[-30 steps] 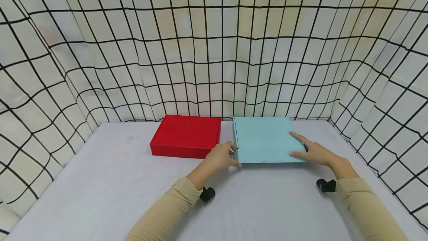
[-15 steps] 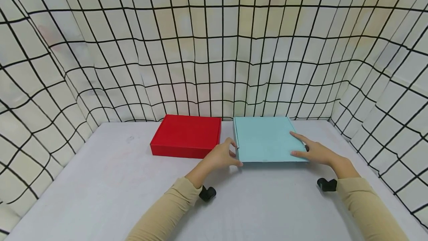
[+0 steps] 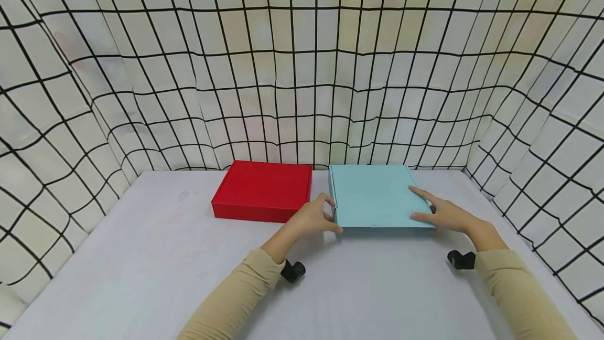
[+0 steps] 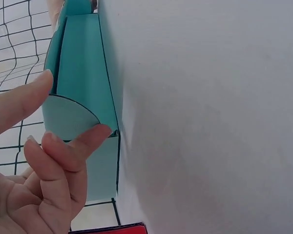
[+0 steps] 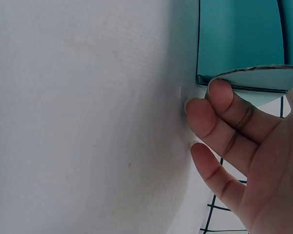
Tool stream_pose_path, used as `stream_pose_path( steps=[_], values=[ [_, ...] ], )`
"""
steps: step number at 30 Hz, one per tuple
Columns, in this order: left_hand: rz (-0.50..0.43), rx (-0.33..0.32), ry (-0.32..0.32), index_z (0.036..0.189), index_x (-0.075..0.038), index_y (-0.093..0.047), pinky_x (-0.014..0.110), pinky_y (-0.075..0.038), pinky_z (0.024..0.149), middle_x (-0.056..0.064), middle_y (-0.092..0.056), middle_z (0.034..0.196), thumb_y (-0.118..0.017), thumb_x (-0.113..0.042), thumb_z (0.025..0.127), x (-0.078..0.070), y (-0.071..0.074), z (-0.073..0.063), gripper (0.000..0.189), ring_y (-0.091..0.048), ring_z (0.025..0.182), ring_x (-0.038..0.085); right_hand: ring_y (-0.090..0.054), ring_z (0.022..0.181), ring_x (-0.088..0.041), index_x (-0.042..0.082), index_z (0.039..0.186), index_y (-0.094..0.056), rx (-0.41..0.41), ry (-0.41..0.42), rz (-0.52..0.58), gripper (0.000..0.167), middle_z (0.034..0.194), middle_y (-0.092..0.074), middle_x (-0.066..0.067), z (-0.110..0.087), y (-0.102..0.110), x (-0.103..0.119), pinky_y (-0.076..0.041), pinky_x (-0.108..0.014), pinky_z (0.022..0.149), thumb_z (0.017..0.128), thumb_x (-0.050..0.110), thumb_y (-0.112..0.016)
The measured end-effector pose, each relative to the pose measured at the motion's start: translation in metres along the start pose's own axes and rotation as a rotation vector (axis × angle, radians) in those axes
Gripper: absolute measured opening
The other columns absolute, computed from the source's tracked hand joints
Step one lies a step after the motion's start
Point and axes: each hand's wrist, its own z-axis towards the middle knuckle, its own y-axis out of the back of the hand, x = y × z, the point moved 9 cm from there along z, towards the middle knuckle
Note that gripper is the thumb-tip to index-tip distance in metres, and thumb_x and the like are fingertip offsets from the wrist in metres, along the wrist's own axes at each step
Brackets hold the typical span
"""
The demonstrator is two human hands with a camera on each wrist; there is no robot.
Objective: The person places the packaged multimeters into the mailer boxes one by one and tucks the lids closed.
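A light blue cardboard box (image 3: 373,195) lies at the back right of the table. My left hand (image 3: 311,218) is at its front left corner. The left wrist view shows that thumb at the lid's edge and a fingertip against the lower corner of a rounded side flap (image 4: 68,117). At the right edge, my right hand (image 3: 448,215) rests its thumb and index finger on the lid. Its other fingers curl below, one fingertip touching the right side flap (image 5: 263,77) in the right wrist view. The front is partly open, showing a teal panel (image 4: 83,63). The box's contents are hidden.
A closed red box (image 3: 264,188) stands to the left, close to my left hand. White cloth covers the table (image 3: 141,256). Walls of white cloth with a black grid (image 3: 302,67) enclose the back and sides. Black wrist cameras (image 3: 293,272) hang below both sleeves.
The lid's front edge has shifted very slightly away from me. My left fingers have risen a little at the corner, while the right hand has stayed almost still.
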Motion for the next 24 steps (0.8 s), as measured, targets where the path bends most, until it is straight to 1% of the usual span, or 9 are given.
stream_pose_path(
  steps=[5, 9, 12, 15, 17, 20, 22, 24],
  values=[
    [-0.007, 0.003, -0.002, 0.127, -0.010, -0.048, 0.045, -0.054, 0.088, 0.013, -0.074, 0.111, -0.085, -0.017, 0.085, 0.001, -0.001, 0.000, 0.056, -0.067, 0.102, 0.028, -0.052, 0.123, -0.050, 0.016, 0.165, -0.017, 0.004, 0.003, 0.005, 0.093, 0.147, -0.037, -0.044, 0.000, -0.001, 0.000, -0.046, -0.064, 0.092, 0.096, 0.053, -0.067],
    [-0.008, 0.000, 0.006, 0.126, -0.011, -0.049, 0.043, -0.055, 0.085, 0.012, -0.074, 0.113, -0.084, -0.019, 0.087, 0.003, 0.000, 0.001, 0.053, -0.068, 0.098, 0.026, -0.055, 0.117, -0.045, 0.015, 0.165, -0.018, 0.001, 0.004, 0.004, 0.095, 0.140, -0.045, -0.042, -0.001, 0.000, 0.001, -0.046, -0.061, 0.091, 0.095, 0.052, -0.069],
    [-0.005, -0.003, 0.009, 0.126, -0.011, -0.048, 0.041, -0.055, 0.082, 0.013, -0.074, 0.113, -0.082, -0.018, 0.089, 0.004, -0.001, 0.003, 0.051, -0.069, 0.091, 0.023, -0.056, 0.106, -0.038, 0.015, 0.165, -0.018, 0.006, 0.002, 0.016, 0.097, 0.124, -0.057, -0.033, -0.001, -0.001, 0.000, -0.046, -0.057, 0.088, 0.093, 0.051, -0.072],
    [0.005, -0.009, 0.003, 0.125, -0.010, -0.047, 0.041, -0.055, 0.080, 0.013, -0.074, 0.111, -0.082, -0.016, 0.089, 0.004, -0.002, 0.006, 0.051, -0.068, 0.084, 0.021, -0.055, 0.092, -0.029, 0.015, 0.165, -0.017, 0.012, 0.003, 0.034, 0.099, 0.102, -0.060, -0.018, -0.001, -0.002, 0.000, -0.045, -0.049, 0.082, 0.092, 0.049, -0.075],
    [0.031, -0.021, 0.001, 0.125, -0.010, -0.046, 0.041, -0.054, 0.079, 0.012, -0.074, 0.108, -0.082, -0.017, 0.088, 0.004, -0.002, 0.009, 0.052, -0.067, 0.083, 0.020, -0.054, 0.083, -0.024, 0.015, 0.165, -0.017, 0.013, 0.010, 0.041, 0.100, 0.091, -0.059, -0.011, 0.001, -0.002, 0.000, -0.042, -0.044, 0.079, 0.091, 0.048, -0.076],
    [0.097, -0.049, -0.004, 0.127, -0.010, -0.046, 0.040, -0.054, 0.077, 0.011, -0.072, 0.109, -0.084, -0.017, 0.087, 0.001, -0.001, 0.010, 0.056, -0.065, 0.087, 0.022, -0.052, 0.073, -0.021, 0.015, 0.165, -0.016, 0.011, 0.023, 0.047, 0.101, 0.082, -0.056, -0.007, 0.002, -0.002, 0.000, -0.039, -0.039, 0.075, 0.091, 0.047, -0.077],
    [0.157, -0.072, -0.009, 0.133, -0.010, -0.045, 0.041, -0.055, 0.079, 0.013, -0.069, 0.115, -0.085, -0.017, 0.086, -0.003, 0.000, 0.010, 0.063, -0.064, 0.093, 0.024, -0.052, 0.071, -0.020, 0.014, 0.165, -0.016, 0.011, 0.027, 0.046, 0.101, 0.080, -0.056, -0.007, 0.002, -0.002, 0.000, -0.038, -0.038, 0.074, 0.091, 0.046, -0.077],
    [0.205, -0.089, -0.016, 0.141, -0.009, -0.044, 0.043, -0.056, 0.083, 0.017, -0.064, 0.125, -0.086, -0.017, 0.085, -0.008, 0.001, 0.010, 0.071, -0.062, 0.102, 0.028, -0.051, 0.072, -0.020, 0.013, 0.165, -0.017, 0.008, 0.025, 0.040, 0.101, 0.080, -0.055, -0.007, 0.001, -0.002, 0.000, -0.038, -0.037, 0.073, 0.090, 0.047, -0.077]
  ],
)
